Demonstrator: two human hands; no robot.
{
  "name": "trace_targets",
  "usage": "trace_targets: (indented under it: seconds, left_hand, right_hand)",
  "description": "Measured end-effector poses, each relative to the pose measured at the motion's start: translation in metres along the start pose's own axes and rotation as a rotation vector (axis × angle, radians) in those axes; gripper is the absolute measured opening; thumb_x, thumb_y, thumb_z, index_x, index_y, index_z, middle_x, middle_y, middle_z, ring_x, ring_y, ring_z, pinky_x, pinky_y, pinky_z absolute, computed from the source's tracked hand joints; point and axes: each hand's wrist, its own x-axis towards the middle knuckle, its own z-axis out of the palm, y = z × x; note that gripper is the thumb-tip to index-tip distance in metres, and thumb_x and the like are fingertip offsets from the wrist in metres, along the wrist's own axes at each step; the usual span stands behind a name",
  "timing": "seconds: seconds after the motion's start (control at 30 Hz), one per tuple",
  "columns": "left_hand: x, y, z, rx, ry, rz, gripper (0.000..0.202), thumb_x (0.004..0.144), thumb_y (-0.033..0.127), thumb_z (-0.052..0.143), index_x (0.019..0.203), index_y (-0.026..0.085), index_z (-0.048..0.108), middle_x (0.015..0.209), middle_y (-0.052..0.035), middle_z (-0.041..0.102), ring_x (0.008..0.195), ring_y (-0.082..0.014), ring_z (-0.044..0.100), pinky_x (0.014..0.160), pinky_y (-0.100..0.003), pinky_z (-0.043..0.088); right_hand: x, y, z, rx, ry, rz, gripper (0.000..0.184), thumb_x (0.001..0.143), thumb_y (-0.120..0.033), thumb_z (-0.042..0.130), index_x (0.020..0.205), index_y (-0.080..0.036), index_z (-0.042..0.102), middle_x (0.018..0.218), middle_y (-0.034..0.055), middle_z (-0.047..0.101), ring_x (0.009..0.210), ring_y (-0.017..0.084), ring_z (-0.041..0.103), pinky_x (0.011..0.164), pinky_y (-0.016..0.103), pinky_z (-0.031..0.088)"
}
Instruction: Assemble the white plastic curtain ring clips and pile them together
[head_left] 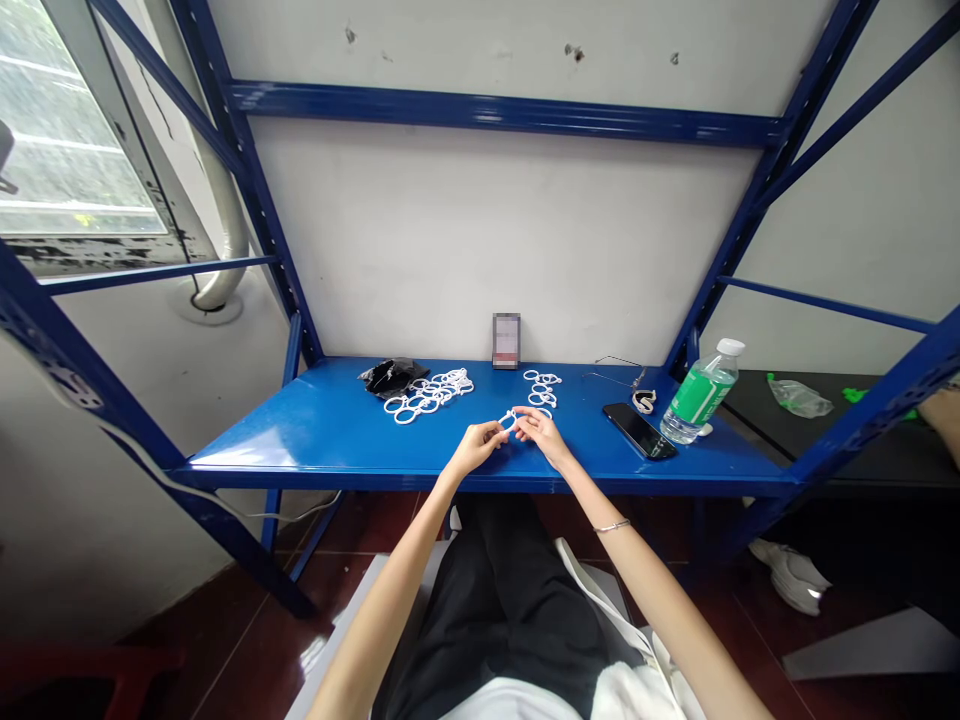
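Close to the front edge of the blue table (337,440), my left hand (478,446) and my right hand (541,432) meet over a small white ring-shaped piece (508,420). Fingertips of both hands pinch it from either side, just above the tabletop. Fine details of the piece are too small to make out. A heap of similar white rings (450,381) lies to the left, beyond my left hand. Several more white rings (541,390) lie in a small group just behind my right hand, which partly covers the nearest one.
A crumpled black bag (391,377) touches the left heap. A phone (506,342) stands upright at the back. On the right are a black phone (640,432), a green-labelled bottle (701,395) and thin-framed glasses (637,378). A person's arm (942,412) shows at far right.
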Motion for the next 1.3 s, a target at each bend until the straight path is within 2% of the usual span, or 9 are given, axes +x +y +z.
trace_targets:
  seconds: [0.13, 0.27, 0.4, 0.53, 0.77, 0.9, 1.07, 1.3]
  left_hand:
    - [0.0003, 0.0003, -0.0019, -0.144, -0.04, -0.002, 0.05, 0.091, 0.056, 0.036, 0.074, 0.015, 0.06, 0.073, -0.0047, 0.068, 0.064, -0.0148, 0.06, 0.068, -0.025, 0.046]
    - [0.0017, -0.003, -0.0026, -0.369, -0.064, -0.044, 0.049, 0.09, 0.059, 0.036, 0.072, 0.016, 0.052, 0.064, -0.0046, 0.066, 0.056, -0.0141, 0.058, 0.063, -0.026, 0.047]
    - [0.0016, -0.0021, -0.0037, -0.445, -0.071, -0.09, 0.049, 0.088, 0.062, 0.037, 0.072, 0.017, 0.049, 0.061, -0.0052, 0.066, 0.052, -0.0141, 0.057, 0.059, -0.026, 0.047]
    - [0.0011, 0.0004, -0.0045, -0.444, -0.06, -0.135, 0.054, 0.086, 0.067, 0.038, 0.076, 0.016, 0.051, 0.059, -0.0058, 0.065, 0.048, -0.0139, 0.056, 0.054, -0.025, 0.047]
    - [0.0026, -0.0038, -0.0042, -0.378, -0.007, -0.104, 0.055, 0.087, 0.064, 0.04, 0.086, 0.012, 0.06, 0.059, -0.0037, 0.062, 0.051, -0.0122, 0.054, 0.057, -0.023, 0.045]
    - [0.0019, -0.003, -0.004, -0.342, 0.002, -0.108, 0.054, 0.085, 0.061, 0.046, 0.101, 0.011, 0.061, 0.063, -0.0028, 0.062, 0.055, -0.0124, 0.055, 0.059, -0.024, 0.045]
    - [0.0001, -0.0026, -0.0025, -0.249, -0.001, -0.129, 0.063, 0.077, 0.055, 0.063, 0.122, 0.011, 0.054, 0.074, -0.0049, 0.066, 0.064, -0.0154, 0.061, 0.062, -0.025, 0.049]
    - [-0.0005, -0.0053, -0.0016, -0.23, 0.012, -0.116, 0.058, 0.073, 0.051, 0.068, 0.117, 0.013, 0.058, 0.081, -0.0058, 0.067, 0.07, -0.017, 0.063, 0.063, -0.025, 0.051]
  right_hand:
    - [0.0002, 0.0018, -0.0007, -0.081, 0.026, -0.037, 0.035, 0.076, -0.04, 0.067, 0.105, -0.021, 0.065, 0.09, 0.0038, 0.065, 0.079, 0.017, 0.063, 0.066, 0.027, 0.053]
    - [0.0002, 0.0016, -0.0002, -0.134, 0.024, -0.074, 0.029, 0.073, -0.037, 0.07, 0.097, -0.021, 0.066, 0.094, 0.0041, 0.065, 0.089, 0.019, 0.061, 0.082, 0.032, 0.051]
    - [-0.0002, -0.0001, 0.0013, -0.133, 0.005, -0.059, 0.028, 0.073, -0.039, 0.071, 0.094, -0.02, 0.067, 0.09, 0.0039, 0.066, 0.086, 0.019, 0.062, 0.083, 0.034, 0.051]
    - [-0.0005, -0.0006, 0.0022, -0.147, 0.015, -0.044, 0.029, 0.073, -0.043, 0.071, 0.091, -0.021, 0.067, 0.085, 0.0033, 0.066, 0.08, 0.019, 0.063, 0.076, 0.032, 0.052]
    - [0.0007, 0.0064, 0.0015, -0.159, 0.037, -0.048, 0.031, 0.075, -0.05, 0.068, 0.086, -0.021, 0.065, 0.078, 0.0019, 0.065, 0.07, 0.019, 0.062, 0.068, 0.033, 0.052]
    - [0.0005, 0.0079, 0.0006, -0.165, 0.057, -0.077, 0.03, 0.079, -0.051, 0.063, 0.084, -0.022, 0.064, 0.072, 0.0011, 0.062, 0.069, 0.019, 0.061, 0.065, 0.032, 0.052]
    - [-0.0008, 0.0073, 0.0, -0.196, 0.059, -0.112, 0.028, 0.082, -0.05, 0.061, 0.081, -0.022, 0.063, 0.069, 0.0005, 0.061, 0.065, 0.018, 0.059, 0.064, 0.031, 0.05]
    - [-0.0013, 0.0059, 0.0009, -0.212, 0.058, -0.113, 0.028, 0.082, -0.05, 0.061, 0.082, -0.022, 0.064, 0.069, 0.0008, 0.061, 0.065, 0.019, 0.06, 0.064, 0.032, 0.05]
